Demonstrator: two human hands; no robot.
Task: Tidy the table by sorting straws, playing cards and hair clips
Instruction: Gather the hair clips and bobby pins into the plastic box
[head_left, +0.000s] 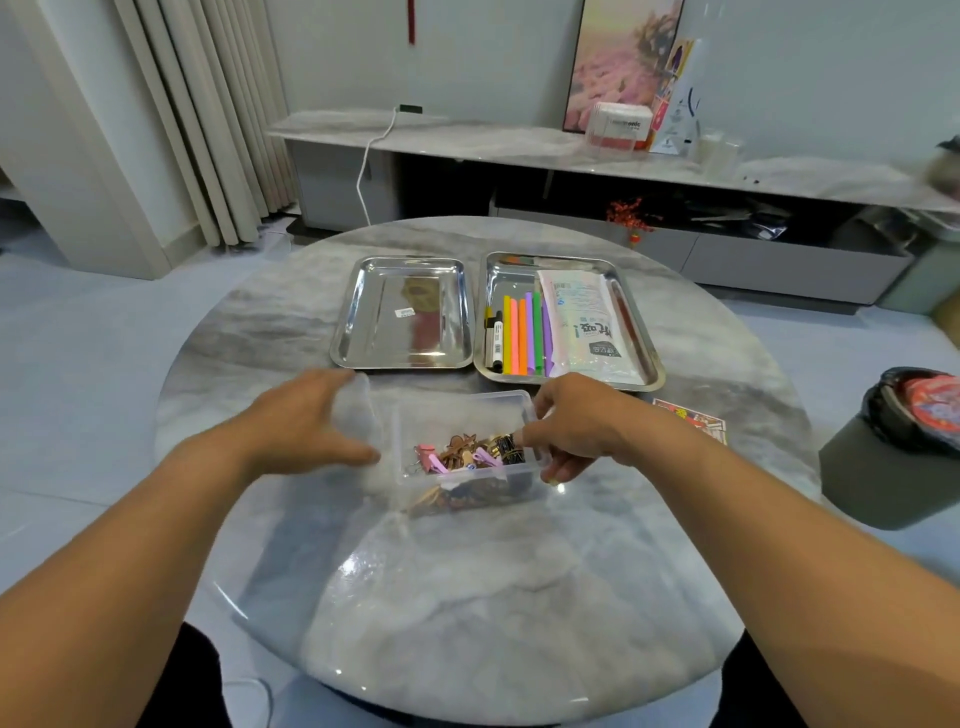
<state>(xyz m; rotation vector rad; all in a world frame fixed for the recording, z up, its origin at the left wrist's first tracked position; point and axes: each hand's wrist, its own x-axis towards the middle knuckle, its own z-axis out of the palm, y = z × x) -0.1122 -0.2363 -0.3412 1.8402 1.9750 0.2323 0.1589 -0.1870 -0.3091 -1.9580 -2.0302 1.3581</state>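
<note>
A clear plastic box (457, 410) sits mid-table with several hair clips (467, 457) inside, pink, brown and black. My left hand (301, 421) holds the box's clear lid (358, 410) just left of the box. My right hand (576, 421) grips the box's right wall. Coloured straws (522, 335) lie in the right steel tray (636, 332), beside a marker and a plastic packet (587, 322). Playing cards (691, 418) lie on the table right of my right hand, partly hidden by my wrist.
An empty steel tray (358, 306) stands left of the straw tray. The round marble table (467, 597) has bare surface near me. A dark waste bin (893, 452) stands on the floor at the right. A low cabinet runs along the back wall.
</note>
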